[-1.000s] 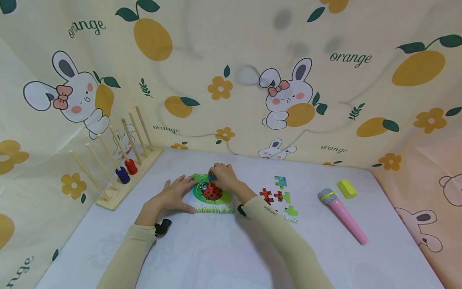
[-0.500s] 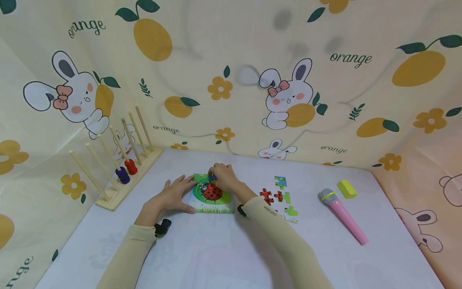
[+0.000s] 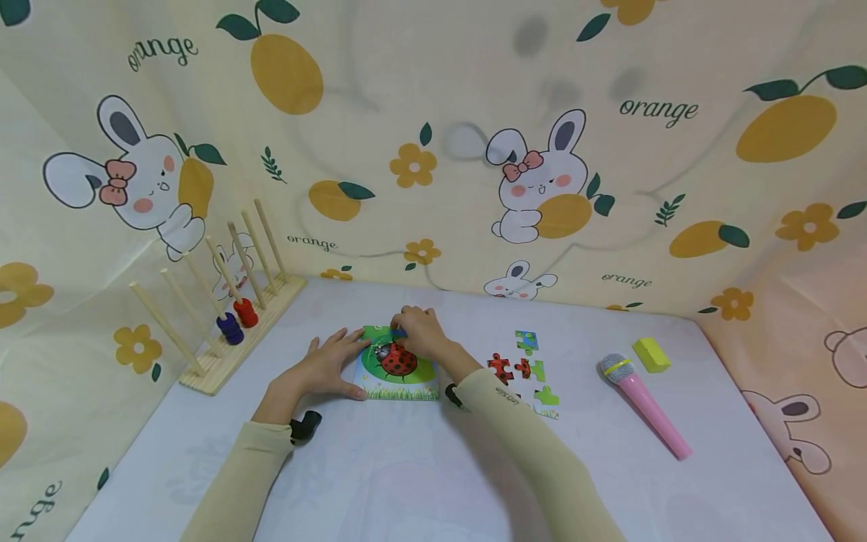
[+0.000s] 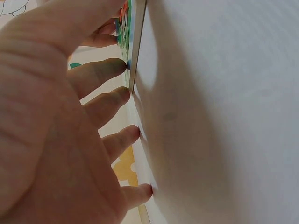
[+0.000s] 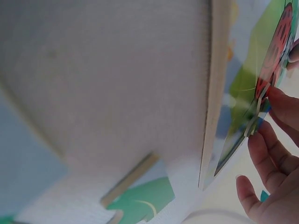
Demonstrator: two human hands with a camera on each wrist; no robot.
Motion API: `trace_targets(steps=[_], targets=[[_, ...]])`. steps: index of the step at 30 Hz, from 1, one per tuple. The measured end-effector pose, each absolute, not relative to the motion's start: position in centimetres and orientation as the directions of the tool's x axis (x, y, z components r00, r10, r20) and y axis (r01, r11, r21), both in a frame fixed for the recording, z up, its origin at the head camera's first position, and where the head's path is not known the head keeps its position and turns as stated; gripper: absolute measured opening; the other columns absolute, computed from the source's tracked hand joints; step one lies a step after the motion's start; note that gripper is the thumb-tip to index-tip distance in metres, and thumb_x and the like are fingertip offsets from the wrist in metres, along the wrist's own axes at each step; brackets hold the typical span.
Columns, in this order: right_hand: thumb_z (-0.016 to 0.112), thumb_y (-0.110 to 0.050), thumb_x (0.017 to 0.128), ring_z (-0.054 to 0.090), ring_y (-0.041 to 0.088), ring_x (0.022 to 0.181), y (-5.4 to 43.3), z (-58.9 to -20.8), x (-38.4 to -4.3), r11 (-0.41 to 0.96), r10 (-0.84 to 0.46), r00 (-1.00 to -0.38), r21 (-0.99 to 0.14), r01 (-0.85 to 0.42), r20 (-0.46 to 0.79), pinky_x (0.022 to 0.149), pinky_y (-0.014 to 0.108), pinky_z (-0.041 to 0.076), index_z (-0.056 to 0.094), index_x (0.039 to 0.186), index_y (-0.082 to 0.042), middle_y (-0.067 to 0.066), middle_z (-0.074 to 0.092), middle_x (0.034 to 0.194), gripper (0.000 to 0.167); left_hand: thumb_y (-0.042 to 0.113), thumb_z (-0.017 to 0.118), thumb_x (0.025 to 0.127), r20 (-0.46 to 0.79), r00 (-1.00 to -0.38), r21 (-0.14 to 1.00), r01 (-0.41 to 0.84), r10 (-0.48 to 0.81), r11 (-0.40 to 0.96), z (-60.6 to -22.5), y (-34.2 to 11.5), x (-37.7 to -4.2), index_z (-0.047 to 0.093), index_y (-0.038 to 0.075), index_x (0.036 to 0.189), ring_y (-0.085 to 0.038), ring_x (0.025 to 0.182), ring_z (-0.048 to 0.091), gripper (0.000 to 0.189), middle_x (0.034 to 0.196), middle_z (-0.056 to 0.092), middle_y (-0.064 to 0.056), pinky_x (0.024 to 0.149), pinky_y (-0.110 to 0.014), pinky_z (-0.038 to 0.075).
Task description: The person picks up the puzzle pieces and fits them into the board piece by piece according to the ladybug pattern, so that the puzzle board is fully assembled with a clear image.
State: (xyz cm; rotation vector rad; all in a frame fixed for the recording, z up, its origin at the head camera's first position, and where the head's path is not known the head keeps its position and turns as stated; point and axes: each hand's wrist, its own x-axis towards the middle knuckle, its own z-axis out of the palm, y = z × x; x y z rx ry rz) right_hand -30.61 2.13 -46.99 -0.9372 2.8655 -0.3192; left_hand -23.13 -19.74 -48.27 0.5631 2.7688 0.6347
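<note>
A ladybug jigsaw puzzle board [image 3: 400, 394] lies flat on the table in the head view. My left hand [image 3: 328, 369] spreads its fingers along the board's left side, its index finger and thumb touching the edge. In the left wrist view the other fingertips [image 4: 122, 137] rest on the table. Over the board's top edge, my right hand [image 3: 421, 333] pinches a small puzzle piece [image 5: 252, 125] between thumb and fingers, with a bit of blue showing. The piece is tilted against the board's surface in the right wrist view. My right hand hides the board's upper right corner.
Right of the board lie several loose puzzle pieces, among them a red one [image 3: 500, 368], a blue one [image 3: 526, 342] and a green one [image 3: 546, 396]. Farther right are a pink microphone [image 3: 652, 414] and a yellow block [image 3: 652, 354]. A wooden peg rack [image 3: 208, 382] with rings stands left.
</note>
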Motion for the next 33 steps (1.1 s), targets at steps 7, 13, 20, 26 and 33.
trace_targets(steps=[7, 13, 20, 26, 33], targets=[[0.073, -0.020, 0.093, 0.057, 0.023, 0.108, 2.2, -47.0, -30.6, 0.784, -0.599, -0.800, -0.225, -0.579, -0.030, 0.096, 0.047, 0.040, 0.071, 0.119, -0.015, 0.003, 0.063, 0.112, 0.027, 0.053, 0.087, 0.069, -0.156, -0.893, 0.459, 0.312, 0.422, 0.832, -48.2, -19.7, -23.1, 0.040, 0.012, 0.153, -0.045, 0.149, 0.011, 0.104, 0.163, 0.023, -0.014, 0.107, -0.079, 0.004], [0.073, -0.020, 0.092, 0.058, 0.023, 0.107, 2.3, -47.0, -30.6, 0.775, -0.605, -0.796, -0.237, -0.585, -0.014, 0.095, 0.047, 0.041, 0.071, 0.119, -0.015, 0.003, 0.063, 0.111, 0.028, 0.054, 0.086, 0.070, -0.163, -0.891, 0.459, 0.311, 0.423, 0.832, -48.2, -19.6, -23.1, 0.040, 0.012, 0.154, -0.045, 0.149, 0.010, 0.105, 0.164, 0.022, -0.014, 0.107, -0.079, 0.004], [0.072, -0.023, 0.094, 0.057, 0.024, 0.108, 2.7, -46.6, -30.4, 0.765, -0.615, -0.788, -0.234, -0.600, 0.008, 0.096, 0.049, 0.041, 0.069, 0.124, -0.014, 0.004, 0.062, 0.113, 0.031, 0.053, 0.086, 0.070, -0.161, -0.891, 0.459, 0.313, 0.424, 0.832, -48.1, -19.7, -23.0, 0.040, 0.011, 0.153, -0.045, 0.149, 0.011, 0.104, 0.164, 0.023, -0.014, 0.107, -0.078, 0.004], [0.065, -0.034, 0.098, 0.045, 0.027, 0.135, 3.0, -45.3, -29.4, 0.750, -0.655, -0.753, -0.178, -0.637, -0.063, 0.109, 0.057, 0.034, 0.056, 0.141, -0.010, 0.009, 0.050, 0.146, 0.051, 0.054, 0.086, 0.071, -0.161, -0.889, 0.456, 0.318, 0.428, 0.831, -48.1, -19.8, -23.1, 0.039, 0.011, 0.154, -0.044, 0.150, 0.010, 0.104, 0.164, 0.022, -0.014, 0.107, -0.078, 0.004], [0.049, -0.055, 0.100, 0.013, 0.028, 0.152, 3.2, -45.0, -26.9, 0.731, -0.673, -0.690, -0.099, -0.675, -0.267, 0.118, 0.059, 0.016, 0.020, 0.159, -0.006, 0.008, 0.011, 0.167, 0.082, 0.054, 0.085, 0.071, -0.169, -0.889, 0.461, 0.310, 0.426, 0.831, -48.2, -19.6, -23.1, 0.039, 0.013, 0.154, -0.044, 0.150, 0.010, 0.104, 0.164, 0.022, -0.013, 0.107, -0.078, 0.004]])
